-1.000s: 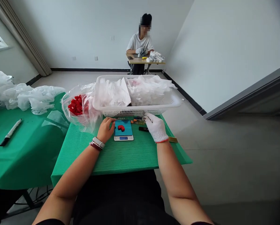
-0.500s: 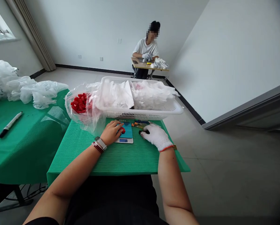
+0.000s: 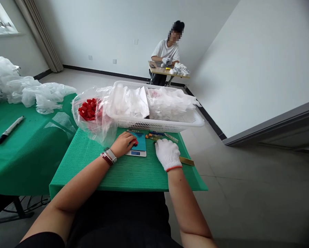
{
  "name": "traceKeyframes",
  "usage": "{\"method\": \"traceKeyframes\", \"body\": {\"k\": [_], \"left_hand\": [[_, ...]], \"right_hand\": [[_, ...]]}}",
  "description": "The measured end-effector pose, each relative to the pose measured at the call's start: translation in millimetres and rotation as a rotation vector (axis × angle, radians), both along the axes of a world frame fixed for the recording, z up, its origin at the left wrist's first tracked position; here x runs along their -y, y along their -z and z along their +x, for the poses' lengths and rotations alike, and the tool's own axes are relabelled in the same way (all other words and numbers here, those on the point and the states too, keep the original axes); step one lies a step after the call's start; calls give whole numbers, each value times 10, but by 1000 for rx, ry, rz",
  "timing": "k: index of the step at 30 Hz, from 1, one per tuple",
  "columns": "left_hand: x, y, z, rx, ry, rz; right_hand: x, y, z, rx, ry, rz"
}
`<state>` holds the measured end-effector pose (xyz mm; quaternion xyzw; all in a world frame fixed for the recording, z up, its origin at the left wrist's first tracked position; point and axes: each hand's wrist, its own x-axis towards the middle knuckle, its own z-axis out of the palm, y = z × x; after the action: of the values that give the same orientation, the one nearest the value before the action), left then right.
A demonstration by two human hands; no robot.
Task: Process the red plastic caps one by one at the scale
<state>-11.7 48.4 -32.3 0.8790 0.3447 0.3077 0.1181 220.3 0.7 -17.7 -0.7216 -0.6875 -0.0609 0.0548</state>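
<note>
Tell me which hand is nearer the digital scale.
Left. The left hand reaches onto the digital scale from its left side, while the gloved right hand lies apart, off to the scale's right.

The basket (image 3: 156, 126) barred the way forward, the bag (image 3: 92, 132) crowded the left hand (image 3: 122, 144), the scale (image 3: 135, 153) stood between it and the right hand (image 3: 168, 155), and the mat (image 3: 123, 179) left passage along its near side.

A bare workroom — green-covered table (image 3: 123, 179), digital scale (image 3: 136, 153), white plastic basket (image 3: 156, 126), a person at a far desk (image 3: 167, 48), sorting-line setup
</note>
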Motion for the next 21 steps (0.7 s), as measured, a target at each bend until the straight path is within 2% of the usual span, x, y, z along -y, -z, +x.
{"method": "traceKeyframes", "body": {"k": [3,6,10,15,18,21], "left_hand": [[4,-1,-8,13,-11,4],[13,-24,-16,63,-30,8],[38,-75,-21,188,-76,-4],[81,-102,-10,236,-108,-66],[109,-109,8,237,-98,-83],[128,-123,25,239,-74,-88]], "right_hand": [[-41,105,47,-18,42,75],[-45,106,87,-127,47,111],[2,19,30,-550,-7,109],[42,33,-152,-1086,-252,119],[34,81,-200,-1267,-304,20],[-16,130,-192,-1364,-271,-81]]}}
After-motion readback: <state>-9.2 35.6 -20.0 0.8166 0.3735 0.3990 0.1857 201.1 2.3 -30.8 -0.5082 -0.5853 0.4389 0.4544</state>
